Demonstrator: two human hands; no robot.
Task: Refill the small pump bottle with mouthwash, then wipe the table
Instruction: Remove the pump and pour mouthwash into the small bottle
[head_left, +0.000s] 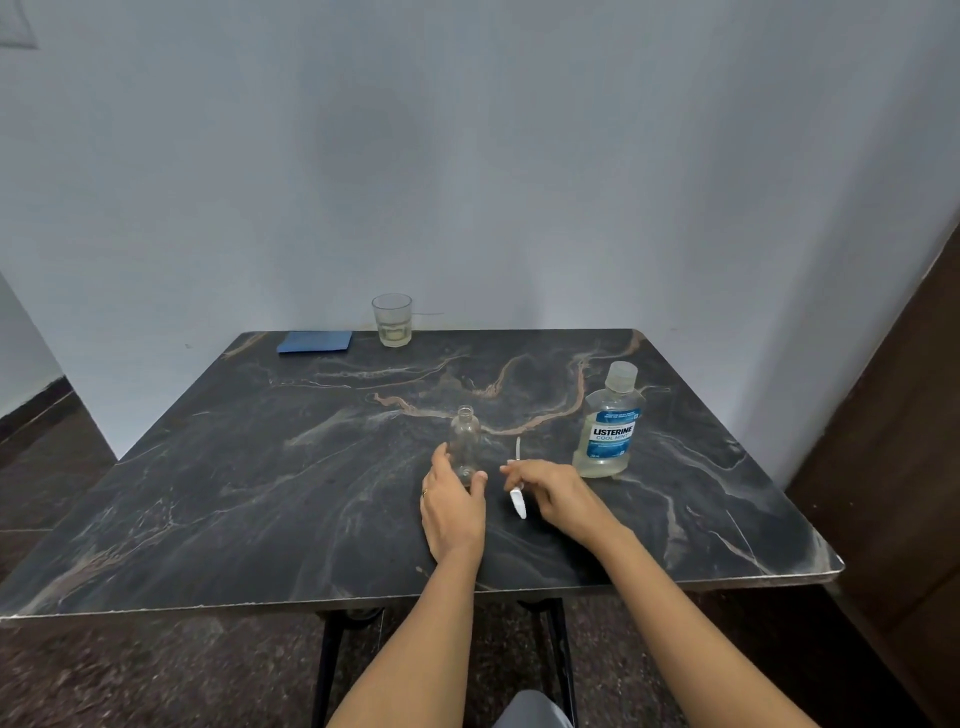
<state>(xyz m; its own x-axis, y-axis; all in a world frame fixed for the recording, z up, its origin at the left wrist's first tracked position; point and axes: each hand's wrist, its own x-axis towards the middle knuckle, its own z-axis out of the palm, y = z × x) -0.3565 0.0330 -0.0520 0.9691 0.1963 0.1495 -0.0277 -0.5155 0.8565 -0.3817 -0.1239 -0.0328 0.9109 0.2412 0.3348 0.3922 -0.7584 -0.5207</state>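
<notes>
A small clear bottle (465, 441) stands upright and uncapped in the middle of the dark marble table (260, 467). My left hand (453, 506) curls around its base, thumb on the right side. My right hand (553, 493) holds the white pump head (518, 503) just right of the bottle, its thin tube sticking up behind the fingers. A Listerine mouthwash bottle (608, 423) with a clear cap stands upright to the right, partly filled with pale liquid. A folded blue cloth (315, 342) lies at the far left edge of the table.
A drinking glass (392, 319) with a little pale liquid stands at the table's far edge against the white wall. A dark wooden door or panel (893, 441) is at the right. The table's near edge is chipped.
</notes>
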